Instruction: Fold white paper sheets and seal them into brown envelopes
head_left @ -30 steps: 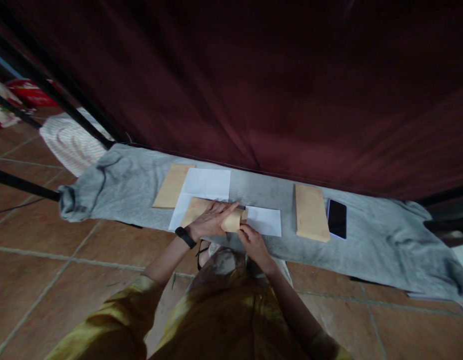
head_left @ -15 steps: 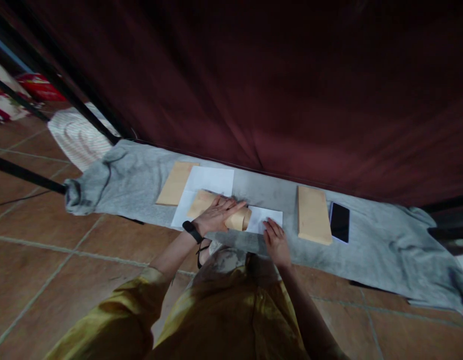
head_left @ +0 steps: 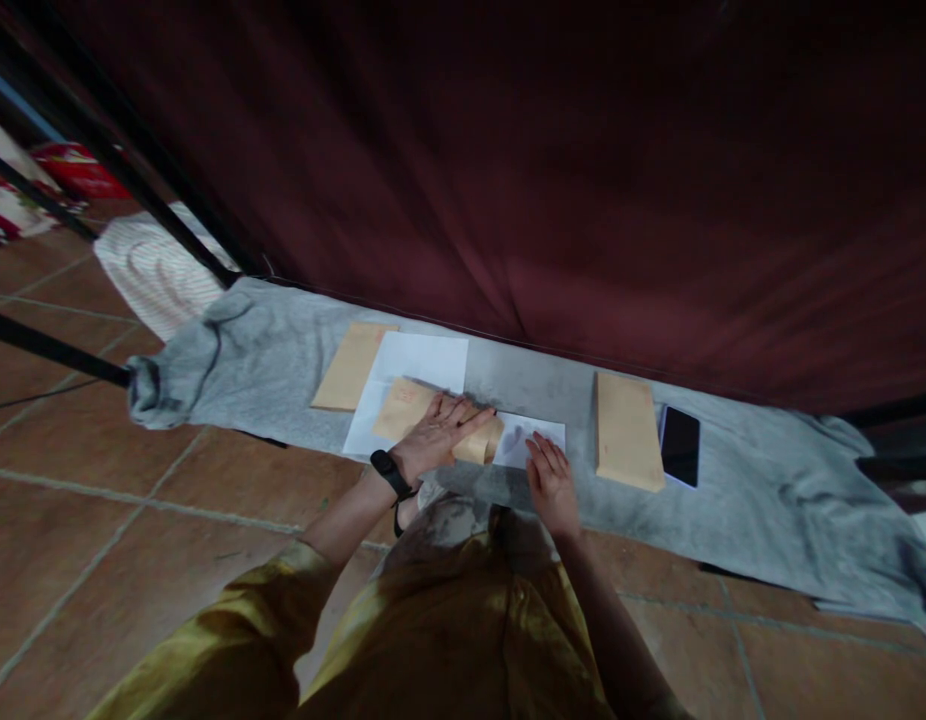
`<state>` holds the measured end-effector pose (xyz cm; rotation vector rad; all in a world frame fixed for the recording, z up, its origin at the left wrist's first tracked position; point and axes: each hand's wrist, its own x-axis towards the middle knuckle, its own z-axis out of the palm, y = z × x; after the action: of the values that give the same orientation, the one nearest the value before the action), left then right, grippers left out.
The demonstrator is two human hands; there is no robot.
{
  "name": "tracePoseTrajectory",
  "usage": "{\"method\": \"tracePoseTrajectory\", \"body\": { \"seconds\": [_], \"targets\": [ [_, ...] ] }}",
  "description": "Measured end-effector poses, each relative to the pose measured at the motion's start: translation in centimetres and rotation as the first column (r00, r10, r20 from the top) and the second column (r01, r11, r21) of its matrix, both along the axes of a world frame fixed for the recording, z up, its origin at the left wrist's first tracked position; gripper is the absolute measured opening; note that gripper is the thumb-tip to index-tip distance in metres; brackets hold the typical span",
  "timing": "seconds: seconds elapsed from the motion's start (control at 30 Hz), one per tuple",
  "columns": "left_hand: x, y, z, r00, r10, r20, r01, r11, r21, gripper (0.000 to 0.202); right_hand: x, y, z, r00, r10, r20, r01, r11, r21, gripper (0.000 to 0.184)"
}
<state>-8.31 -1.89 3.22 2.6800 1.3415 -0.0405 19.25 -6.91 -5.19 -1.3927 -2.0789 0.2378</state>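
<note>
My left hand lies flat with fingers spread across a brown paper envelope, a dark band on its wrist. The envelope's open end faces right. A folded white paper sits at that opening, its left end meeting or inside the envelope; I cannot tell which. Over the right end of this paper is my right hand, fingers stretched out and slightly bent. A faint shadow falls on the paper beside its fingertips. Beneath the envelope spreads a larger white sheet.
Another brown envelope lies at the left, partly under the white sheet. To the right are a thick stack of brown envelopes and a dark-screened phone. Grey cloth covers the narrow surface. A dark red curtain hangs behind.
My right fingertips have shifted slightly, and a shadow now shows on the white paper next to them. My left hand stays on the envelope, nearly unmoved.
</note>
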Motion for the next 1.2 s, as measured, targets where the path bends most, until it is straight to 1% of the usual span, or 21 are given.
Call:
{"method": "tracePoseTrajectory", "body": {
  "seconds": [0.1, 0.23, 0.33, 0.43, 0.53, 0.67, 0.87, 1.07, 1.2],
  "targets": [
    [0.0, 0.0, 0.0, 1.0, 0.003, -0.004, -0.003, 1.0, -0.005, 0.117, -0.7, -0.1, 0.2, 0.999, 0.034, 0.039, -0.033, 0.999, -0.043, 0.045],
    [0.1, 0.0, 0.1, 1.0, -0.002, -0.009, 0.002, 1.0, -0.003, 0.116, -1.1, -0.4, -0.1, 0.995, 0.028, 0.096, -0.019, 0.995, -0.094, 0.046],
    [-0.1, 0.1, 0.5, 1.0, -0.003, 0.004, 0.003, 1.0, -0.013, 0.116, -1.1, -0.2, -0.1, 0.998, 0.011, 0.067, -0.004, 0.995, -0.097, 0.044],
    [-0.5, 0.4, 1.1, 0.999, -0.001, 0.041, 0.001, 1.0, -0.005, 0.114, -1.2, 0.2, 0.2, 1.0, -0.019, 0.02, 0.021, 0.996, -0.09, 0.044],
    [-1.0, 0.8, 1.4, 0.999, 0.006, 0.045, -0.006, 1.0, 0.006, 0.115, -1.8, 0.5, 0.7, 0.999, -0.016, 0.042, 0.02, 0.995, -0.097, 0.046],
    [-1.4, 1.2, 0.9, 0.999, 0.02, 0.031, -0.019, 1.0, -0.019, 0.117, -3.1, 0.6, 0.8, 0.997, -0.005, 0.077, 0.015, 0.991, -0.129, 0.045],
    [-1.5, 1.5, -0.1, 0.998, 0.042, 0.053, -0.038, 0.996, -0.083, 0.12, -4.2, 0.5, 0.3, 0.994, -0.078, 0.077, 0.088, 0.987, -0.136, 0.045],
    [-1.5, 1.7, -0.2, 0.997, 0.057, 0.045, -0.05, 0.99, -0.132, 0.119, -3.7, 0.4, 0.4, 0.988, -0.134, 0.071, 0.144, 0.978, -0.148, 0.047],
    [-1.5, 1.6, -0.2, 0.997, 0.067, 0.048, -0.06, 0.989, -0.136, 0.12, -2.5, 0.0, 0.3, 0.983, -0.17, 0.072, 0.179, 0.973, -0.145, 0.048]
  ]
}}
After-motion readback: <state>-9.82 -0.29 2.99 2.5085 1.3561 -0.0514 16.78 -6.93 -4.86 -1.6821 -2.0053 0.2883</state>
